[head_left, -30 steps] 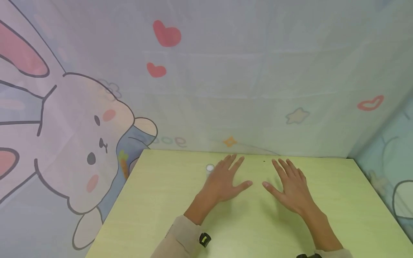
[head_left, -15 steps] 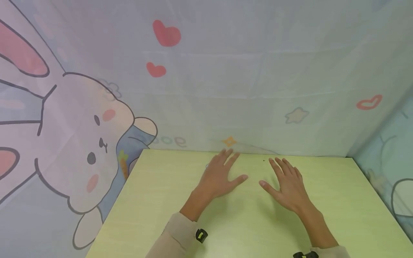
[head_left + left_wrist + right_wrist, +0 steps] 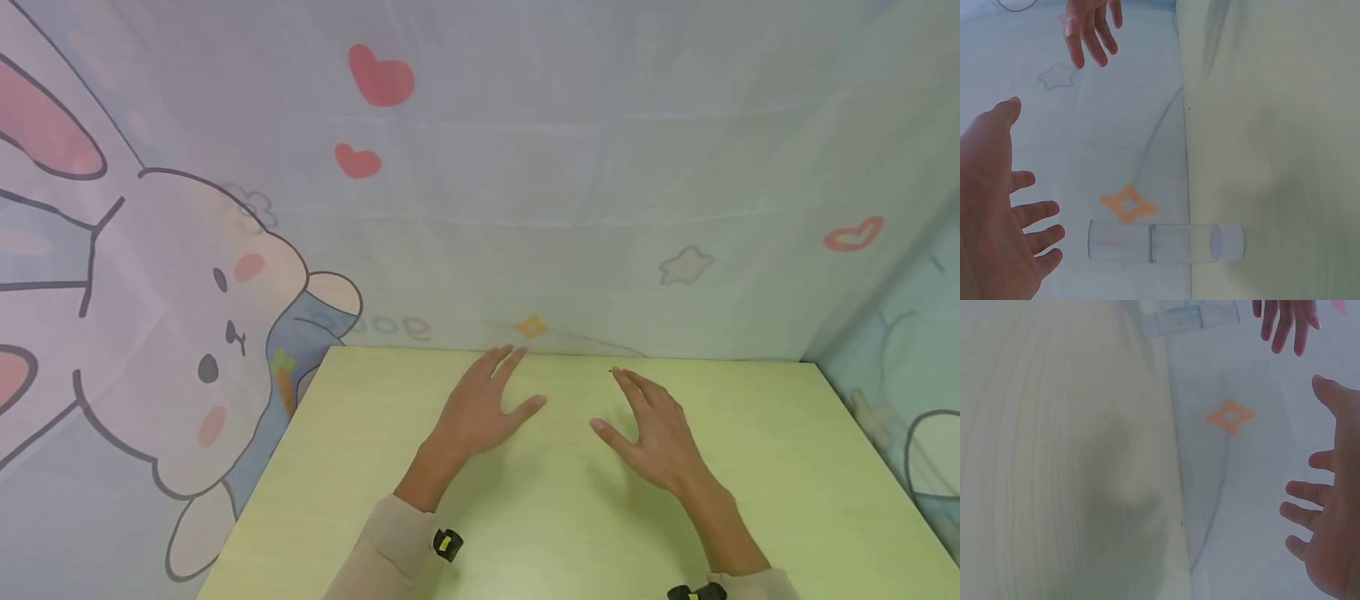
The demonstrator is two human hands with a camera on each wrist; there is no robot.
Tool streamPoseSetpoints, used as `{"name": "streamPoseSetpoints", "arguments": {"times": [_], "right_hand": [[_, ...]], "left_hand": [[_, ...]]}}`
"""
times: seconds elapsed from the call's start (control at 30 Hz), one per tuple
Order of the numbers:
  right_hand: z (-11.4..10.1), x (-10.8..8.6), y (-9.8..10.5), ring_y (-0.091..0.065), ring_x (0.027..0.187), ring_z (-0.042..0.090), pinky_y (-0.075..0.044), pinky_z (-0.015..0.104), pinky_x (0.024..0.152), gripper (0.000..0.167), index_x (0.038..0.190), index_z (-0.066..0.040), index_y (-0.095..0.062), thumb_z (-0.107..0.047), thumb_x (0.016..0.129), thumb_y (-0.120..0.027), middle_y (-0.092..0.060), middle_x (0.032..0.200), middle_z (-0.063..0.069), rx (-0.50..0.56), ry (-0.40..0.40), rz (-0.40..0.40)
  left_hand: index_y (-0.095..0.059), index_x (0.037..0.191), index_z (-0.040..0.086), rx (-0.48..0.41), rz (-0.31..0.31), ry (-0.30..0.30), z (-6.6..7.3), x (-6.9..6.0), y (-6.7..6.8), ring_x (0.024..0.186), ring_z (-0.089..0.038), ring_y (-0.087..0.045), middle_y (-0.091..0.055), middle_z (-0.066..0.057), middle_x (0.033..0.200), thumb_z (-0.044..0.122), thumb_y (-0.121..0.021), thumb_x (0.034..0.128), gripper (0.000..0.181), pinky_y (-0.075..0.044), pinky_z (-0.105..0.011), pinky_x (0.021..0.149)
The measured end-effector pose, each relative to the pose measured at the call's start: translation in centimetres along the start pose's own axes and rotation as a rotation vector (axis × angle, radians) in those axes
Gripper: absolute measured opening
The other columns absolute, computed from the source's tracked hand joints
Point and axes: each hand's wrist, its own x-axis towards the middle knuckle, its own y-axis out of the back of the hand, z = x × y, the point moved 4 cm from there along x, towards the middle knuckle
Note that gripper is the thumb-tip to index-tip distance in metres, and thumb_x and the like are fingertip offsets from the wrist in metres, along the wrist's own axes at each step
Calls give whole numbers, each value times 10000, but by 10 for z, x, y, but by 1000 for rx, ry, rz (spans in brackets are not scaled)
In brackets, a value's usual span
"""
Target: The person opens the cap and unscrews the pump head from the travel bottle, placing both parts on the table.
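A clear, tube-like cylinder [image 3: 1172, 242] with a white end stands upright on the pale yellow table [image 3: 570, 533]; a ring divides it about halfway up. My left hand [image 3: 480, 408] hovers over the table in the head view and hides the cylinder there. Its fingers are spread and hold nothing, with the cylinder just beyond them in the left wrist view. Over the table's middle right, my right hand [image 3: 656, 429] is raised with fingers apart and nothing in its grasp. The cylinder [image 3: 1179, 320] shows at the top of the right wrist view, away from that hand.
Behind the table hangs a printed cloth [image 3: 480, 200] with hearts, stars and a large rabbit [image 3: 180, 317] on the left. A tiny dark speck [image 3: 1189, 109] lies near the table's back edge. Both wrists wear dark straps [image 3: 448, 544].
Both hands have drifted left in the head view, the left one further than the right. The cylinder's top, visible a second ago, is now covered by the left hand.
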Motion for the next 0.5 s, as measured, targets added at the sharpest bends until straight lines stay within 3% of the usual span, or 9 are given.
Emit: {"name": "streamPoseSetpoints", "arguments": {"times": [0.27, 0.5], "right_hand": [[-6, -1, -7, -368, 1489, 437, -401, 710, 1102, 842, 1661, -116, -318, -523, 1012, -667, -375, 1646, 185, 67, -68, -39], [-11, 1, -14, -401, 1464, 441, -423, 704, 1081, 820, 1651, -101, -343, -489, 1010, -678, -414, 1615, 200, 78, -51, -8]], "left_hand": [[-267, 1692, 260, -76, 38, 26, -11, -5, 6, 1563, -303, -318, -270, -44, 1733, 707, -500, 1020, 840, -423, -569, 1176], [-235, 1696, 309, -113, 56, 56, -24, -12, 7, 1583, -285, -272, -207, -5, 1755, 724, -484, 1019, 832, -415, -591, 1174]]}}
